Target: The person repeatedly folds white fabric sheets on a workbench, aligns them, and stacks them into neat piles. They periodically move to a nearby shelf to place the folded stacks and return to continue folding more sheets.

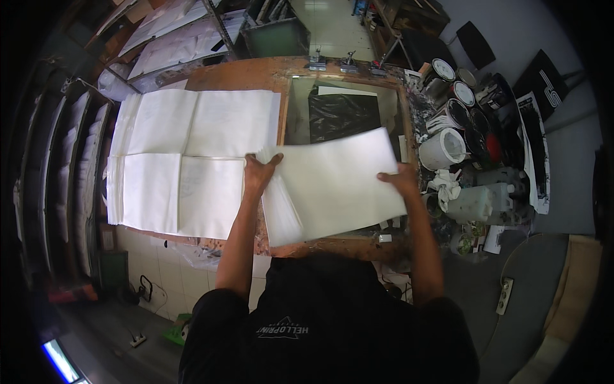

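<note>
A stack of large white sheets (342, 182) is tilted and held between my two hands over the right half of the workbench. My left hand (259, 174) grips its left edge, where the sheets fan out into many layers. On the right edge my right hand (400, 180) has its thumb on top, with the other fingers partly hidden. Beside my left hand, more white sheets (217, 121) lie in overlapping piles across the left of the bench. Under the held stack, a framed glass panel (297, 115) shows, with a black plastic sheet (342, 115) on it.
The wooden workbench (236, 73) carries metal clamps (348, 64) at its far edge. Paint cans (460, 93), a white bucket (442, 150) and a translucent jerrycan (470, 205) crowd the right side. Shelves with sheets (93, 147) stand at left. A power strip (505, 296) hangs at lower right.
</note>
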A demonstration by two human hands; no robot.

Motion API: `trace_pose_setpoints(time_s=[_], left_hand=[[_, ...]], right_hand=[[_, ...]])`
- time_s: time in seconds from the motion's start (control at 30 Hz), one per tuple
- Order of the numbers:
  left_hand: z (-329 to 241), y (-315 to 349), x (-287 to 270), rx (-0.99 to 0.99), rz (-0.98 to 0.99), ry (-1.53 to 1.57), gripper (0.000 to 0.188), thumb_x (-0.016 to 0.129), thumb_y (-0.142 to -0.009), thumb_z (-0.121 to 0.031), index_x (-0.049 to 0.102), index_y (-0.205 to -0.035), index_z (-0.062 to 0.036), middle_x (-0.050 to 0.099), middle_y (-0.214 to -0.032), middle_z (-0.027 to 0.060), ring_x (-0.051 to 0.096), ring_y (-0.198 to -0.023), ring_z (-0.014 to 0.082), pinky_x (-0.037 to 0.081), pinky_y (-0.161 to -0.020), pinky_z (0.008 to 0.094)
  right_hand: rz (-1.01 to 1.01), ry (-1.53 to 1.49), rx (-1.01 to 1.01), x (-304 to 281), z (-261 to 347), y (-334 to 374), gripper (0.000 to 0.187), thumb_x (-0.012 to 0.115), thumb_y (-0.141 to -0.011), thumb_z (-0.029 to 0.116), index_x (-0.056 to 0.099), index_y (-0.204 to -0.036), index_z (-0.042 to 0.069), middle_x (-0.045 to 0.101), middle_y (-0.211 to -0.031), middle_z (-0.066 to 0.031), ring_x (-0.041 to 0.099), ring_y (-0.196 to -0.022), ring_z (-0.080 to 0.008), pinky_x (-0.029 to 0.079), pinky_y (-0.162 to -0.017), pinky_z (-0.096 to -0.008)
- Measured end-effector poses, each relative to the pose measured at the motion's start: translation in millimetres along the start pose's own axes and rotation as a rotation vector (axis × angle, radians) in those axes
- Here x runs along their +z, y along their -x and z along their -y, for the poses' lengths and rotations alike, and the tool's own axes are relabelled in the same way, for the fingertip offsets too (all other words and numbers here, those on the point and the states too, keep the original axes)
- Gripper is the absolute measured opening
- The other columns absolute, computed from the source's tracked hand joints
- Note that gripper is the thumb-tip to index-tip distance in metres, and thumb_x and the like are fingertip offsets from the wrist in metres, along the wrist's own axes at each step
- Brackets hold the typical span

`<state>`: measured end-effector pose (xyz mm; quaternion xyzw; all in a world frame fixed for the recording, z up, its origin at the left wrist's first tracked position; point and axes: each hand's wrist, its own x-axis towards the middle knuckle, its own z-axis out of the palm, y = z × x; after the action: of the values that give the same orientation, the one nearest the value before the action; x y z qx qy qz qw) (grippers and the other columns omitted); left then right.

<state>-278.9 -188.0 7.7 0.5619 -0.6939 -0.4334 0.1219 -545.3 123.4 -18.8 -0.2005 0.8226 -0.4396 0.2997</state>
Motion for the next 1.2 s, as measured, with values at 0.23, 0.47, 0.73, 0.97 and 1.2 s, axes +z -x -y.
trace_pose_setpoints(time_s=[0.23,0.47,0.73,0.97,1.2], left_hand=[[51.7,13.6,53.6,0.361,-0.092,-0.141,0.085,0.081,-0.081,-0.030,0.040,-0.142,0.0152,0.068,-0.112,0.0352,0.069,-0.106,0.0453,0.056,-0.092,0.0466],[-45.3,98.1,-11.0,0.321,-0.073,0.310,0.097,0.072,-0.083,-0.015,0.015,-0.157,0.0081,0.056,-0.132,0.0373,0.062,-0.116,0.0423,0.048,-0.103,0.0463],[-35.4,93.0,3.9,0.592,-0.119,0.411,0.125,0.082,-0.076,-0.017,-0.011,-0.159,-0.0023,0.029,-0.153,0.0338,0.037,-0.139,0.0437,0.032,-0.116,0.0512],[-42.9,79.2,6.1,0.601,-0.284,0.556,0.098,0.074,-0.086,-0.004,0.008,-0.158,-0.0023,0.038,-0.142,0.0257,0.047,-0.127,0.0331,0.038,-0.112,0.0441],[17.5,70.4,37.3,0.584,-0.179,0.481,0.091,0.075,-0.081,-0.014,0.018,-0.149,0.0066,0.041,-0.137,0.0295,0.046,-0.128,0.0389,0.037,-0.110,0.0477]], right_hand=[[-0.376,0.393,-0.155,63.8,-16.0,3.2,0.035,0.067,-0.095,0.025,0.067,-0.116,-0.004,0.072,-0.098,-0.0256,0.070,-0.095,-0.0445,0.053,-0.085,-0.0456],[-0.567,-0.250,-0.203,45.9,71.3,75.9,0.028,0.064,-0.098,0.019,0.070,-0.115,-0.003,0.073,-0.091,-0.0123,0.068,-0.086,-0.0199,0.053,-0.082,-0.0343],[-0.571,-0.281,-0.292,42.2,43.6,39.7,0.037,0.073,-0.093,0.015,0.064,-0.122,-0.006,0.070,-0.111,-0.0132,0.066,-0.100,-0.0190,0.051,-0.091,-0.0355],[-0.658,-0.190,-0.158,24.5,62.6,43.8,0.037,0.079,-0.088,0.028,0.074,-0.104,-0.005,0.074,-0.088,-0.0132,0.071,-0.083,-0.0250,0.054,-0.081,-0.0398],[-0.579,-0.280,-0.245,43.7,7.2,50.2,0.039,0.080,-0.083,0.011,0.069,-0.116,-0.004,0.074,-0.105,-0.0167,0.071,-0.097,-0.0282,0.054,-0.090,-0.0397]])
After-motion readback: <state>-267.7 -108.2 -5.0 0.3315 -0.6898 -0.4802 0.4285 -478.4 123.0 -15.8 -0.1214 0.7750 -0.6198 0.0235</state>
